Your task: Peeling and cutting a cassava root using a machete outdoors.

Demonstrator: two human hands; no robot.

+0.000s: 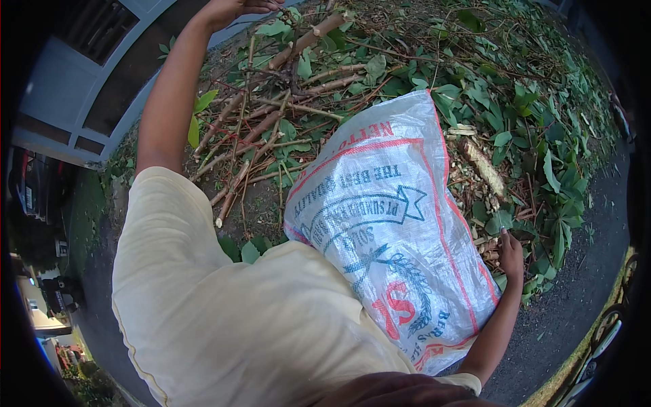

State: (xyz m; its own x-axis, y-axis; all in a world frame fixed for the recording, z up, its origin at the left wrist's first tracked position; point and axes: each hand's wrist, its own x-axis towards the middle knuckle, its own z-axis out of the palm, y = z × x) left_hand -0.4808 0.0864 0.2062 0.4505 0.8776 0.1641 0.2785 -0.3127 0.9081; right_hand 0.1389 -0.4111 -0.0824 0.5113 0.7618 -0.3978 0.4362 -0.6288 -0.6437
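Note:
My left hand [244,7] is at the top edge, partly cut off, with its fingers beside thin twigs above a thick cut branch [310,38]. Whether it grips a twig cannot be made out. My right hand [510,254] reaches down at the right, its fingertips at a green leaf [499,222] over chopped stem pieces [489,249]; a grip is not clear. Between my arms a white woven plastic sack [381,219] with red and blue printing lies against my body. Just beyond the sack's right edge is a thick, pale, partly peeled piece of stem [484,168].
Cut branches [249,147] lie crossed on soil at the left of the sack. A wide heap of leafy cuttings [544,112] spreads at upper right. Dark pavement [574,285] runs along the right. A grey-framed building front [66,76] and a parked vehicle [35,188] stand at left.

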